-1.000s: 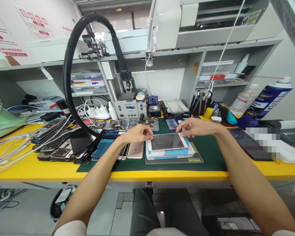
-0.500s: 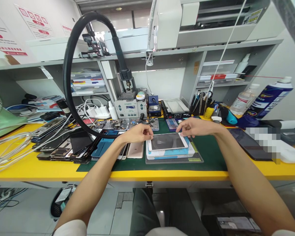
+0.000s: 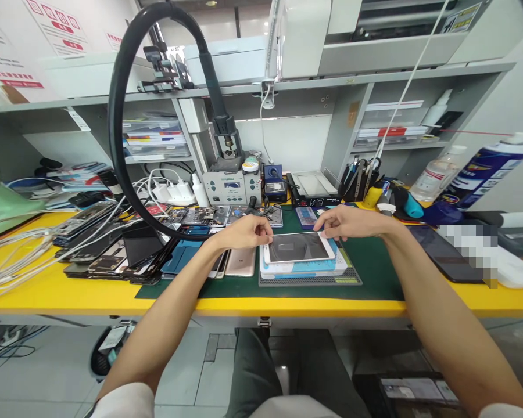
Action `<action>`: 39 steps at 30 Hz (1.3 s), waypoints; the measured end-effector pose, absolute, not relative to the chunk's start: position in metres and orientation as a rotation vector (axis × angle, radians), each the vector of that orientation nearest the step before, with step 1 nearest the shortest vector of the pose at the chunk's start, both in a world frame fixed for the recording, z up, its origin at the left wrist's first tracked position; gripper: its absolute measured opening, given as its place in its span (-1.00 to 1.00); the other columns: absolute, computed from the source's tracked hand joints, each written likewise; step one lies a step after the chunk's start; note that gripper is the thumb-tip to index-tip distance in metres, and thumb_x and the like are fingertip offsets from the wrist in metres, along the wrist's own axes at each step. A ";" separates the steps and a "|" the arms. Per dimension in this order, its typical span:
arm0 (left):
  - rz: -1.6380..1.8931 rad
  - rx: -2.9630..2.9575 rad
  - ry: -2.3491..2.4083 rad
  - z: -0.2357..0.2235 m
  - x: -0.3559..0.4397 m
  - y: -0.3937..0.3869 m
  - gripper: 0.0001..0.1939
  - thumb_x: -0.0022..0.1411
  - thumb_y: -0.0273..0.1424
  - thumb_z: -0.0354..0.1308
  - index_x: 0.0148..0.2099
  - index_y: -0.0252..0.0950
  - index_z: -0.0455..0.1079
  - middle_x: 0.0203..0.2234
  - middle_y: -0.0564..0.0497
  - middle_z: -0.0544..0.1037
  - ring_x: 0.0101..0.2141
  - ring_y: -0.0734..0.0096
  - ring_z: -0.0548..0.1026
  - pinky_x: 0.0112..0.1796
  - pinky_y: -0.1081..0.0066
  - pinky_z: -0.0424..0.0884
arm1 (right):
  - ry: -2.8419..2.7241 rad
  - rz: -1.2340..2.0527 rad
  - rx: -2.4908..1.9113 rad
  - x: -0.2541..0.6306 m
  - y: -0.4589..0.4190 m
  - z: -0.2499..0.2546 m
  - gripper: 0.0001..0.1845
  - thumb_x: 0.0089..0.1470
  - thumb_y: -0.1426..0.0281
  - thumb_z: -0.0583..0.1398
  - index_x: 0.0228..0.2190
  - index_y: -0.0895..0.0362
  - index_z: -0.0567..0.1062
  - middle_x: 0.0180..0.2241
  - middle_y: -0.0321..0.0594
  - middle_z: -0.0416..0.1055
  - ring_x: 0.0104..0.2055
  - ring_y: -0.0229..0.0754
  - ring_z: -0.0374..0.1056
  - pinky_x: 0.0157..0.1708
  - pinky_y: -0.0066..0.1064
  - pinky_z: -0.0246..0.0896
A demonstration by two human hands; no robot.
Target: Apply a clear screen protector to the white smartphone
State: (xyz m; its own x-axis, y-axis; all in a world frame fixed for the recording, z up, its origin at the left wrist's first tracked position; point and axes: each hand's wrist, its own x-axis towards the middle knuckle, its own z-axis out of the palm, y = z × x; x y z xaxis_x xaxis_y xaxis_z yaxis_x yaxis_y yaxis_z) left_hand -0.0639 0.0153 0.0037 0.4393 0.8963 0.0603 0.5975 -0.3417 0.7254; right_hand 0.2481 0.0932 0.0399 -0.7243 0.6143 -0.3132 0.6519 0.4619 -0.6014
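Note:
A white-framed phone (image 3: 298,248) lies screen-up on a blue and white pad (image 3: 303,267) over a grey mat (image 3: 309,280) on the green bench cover. My left hand (image 3: 246,231) rests at the phone's far left corner, fingers curled and pinched at its edge. My right hand (image 3: 344,222) lies over the far right edge, fingers bent down onto the frame. What, if anything, sits between the left fingertips is too small to make out.
Several dismantled phones and screens (image 3: 113,255) are piled at the left beside white cables (image 3: 21,255). A black hose (image 3: 117,116) loops up from a grey station (image 3: 230,186). A hot plate (image 3: 311,188), tool holder (image 3: 357,180), bottle (image 3: 438,168) and spray can (image 3: 483,171) stand behind and to the right. A dark tablet (image 3: 440,252) lies right.
The view has shifted slightly downward and closer; both hands stay at the phone's far edge, in almost the same pose.

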 end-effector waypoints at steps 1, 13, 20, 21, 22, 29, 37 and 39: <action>0.613 2.065 1.249 0.003 -0.064 0.015 -0.82 0.15 -0.30 0.29 -0.28 -0.33 0.52 -0.50 0.04 0.53 -0.49 0.49 0.39 -0.47 0.49 0.24 | 2.640 -1.121 1.147 0.248 0.093 0.040 -0.37 0.08 -0.03 0.29 -0.03 0.21 0.55 -0.37 -0.13 0.52 -0.40 -0.15 0.40 -0.40 -0.34 0.37; 0.611 2.066 1.252 0.003 -0.064 0.015 -0.82 0.15 -0.30 0.28 -0.27 -0.33 0.53 -0.49 0.03 0.55 -0.48 0.48 0.41 -0.47 0.49 0.26 | 2.650 -1.112 1.148 0.248 0.094 0.037 -0.36 0.07 -0.05 0.29 -0.03 0.19 0.55 -0.38 -0.13 0.53 -0.40 -0.14 0.41 -0.41 -0.36 0.37; 0.609 2.067 1.253 0.003 -0.064 0.016 -0.82 0.16 -0.30 0.27 -0.28 -0.33 0.53 -0.50 0.04 0.55 -0.49 0.49 0.41 -0.47 0.49 0.26 | 2.652 -1.119 1.150 0.248 0.095 0.036 -0.37 0.07 -0.04 0.29 -0.04 0.20 0.55 -0.37 -0.14 0.53 -0.42 -0.16 0.40 -0.42 -0.35 0.37; 0.610 2.069 1.251 0.003 -0.064 0.016 -0.82 0.16 -0.30 0.27 -0.28 -0.33 0.53 -0.50 0.03 0.55 -0.49 0.48 0.41 -0.47 0.49 0.26 | 2.650 -1.114 1.153 0.248 0.094 0.037 -0.38 0.07 -0.03 0.29 -0.03 0.20 0.55 -0.37 -0.13 0.54 -0.42 -0.15 0.40 -0.42 -0.35 0.37; 0.610 2.071 1.248 0.003 -0.064 0.016 -0.82 0.16 -0.30 0.27 -0.28 -0.33 0.53 -0.49 0.03 0.56 -0.49 0.48 0.42 -0.46 0.49 0.26 | 2.647 -1.108 1.158 0.248 0.094 0.037 -0.38 0.07 -0.03 0.29 -0.03 0.19 0.55 -0.36 -0.13 0.54 -0.41 -0.15 0.40 -0.41 -0.35 0.37; 0.602 2.079 1.245 0.004 -0.064 0.016 -0.81 0.16 -0.28 0.28 -0.28 -0.33 0.52 -0.49 0.01 0.56 -0.49 0.48 0.41 -0.47 0.48 0.26 | 2.637 -1.105 1.162 0.247 0.093 0.039 -0.37 0.06 -0.04 0.29 -0.02 0.19 0.56 -0.35 -0.11 0.55 -0.38 -0.12 0.42 -0.40 -0.34 0.38; 0.598 2.072 1.258 0.006 -0.064 0.014 -0.81 0.16 -0.29 0.27 -0.28 -0.33 0.52 -0.50 0.02 0.54 -0.50 0.49 0.40 -0.47 0.48 0.26 | 2.630 -1.110 1.164 0.247 0.093 0.039 -0.32 0.05 -0.08 0.30 -0.02 0.20 0.55 -0.33 -0.10 0.55 -0.37 -0.12 0.43 -0.40 -0.35 0.38; 0.599 2.072 1.259 0.006 -0.064 0.014 -0.82 0.16 -0.29 0.28 -0.28 -0.33 0.52 -0.51 0.03 0.53 -0.50 0.49 0.40 -0.47 0.48 0.26 | 2.625 -1.111 1.170 0.247 0.092 0.040 -0.32 0.04 -0.07 0.30 -0.02 0.19 0.55 -0.33 -0.10 0.55 -0.36 -0.12 0.43 -0.40 -0.35 0.39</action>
State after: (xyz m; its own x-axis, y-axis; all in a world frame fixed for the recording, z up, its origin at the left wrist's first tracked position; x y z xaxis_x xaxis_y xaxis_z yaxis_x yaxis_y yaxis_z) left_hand -0.0636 0.0143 0.0059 0.4394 0.8966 0.0553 0.6089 -0.3425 0.7155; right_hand 0.2466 0.0923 0.0395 -0.7099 0.6249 -0.3249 0.6683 0.4521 -0.5907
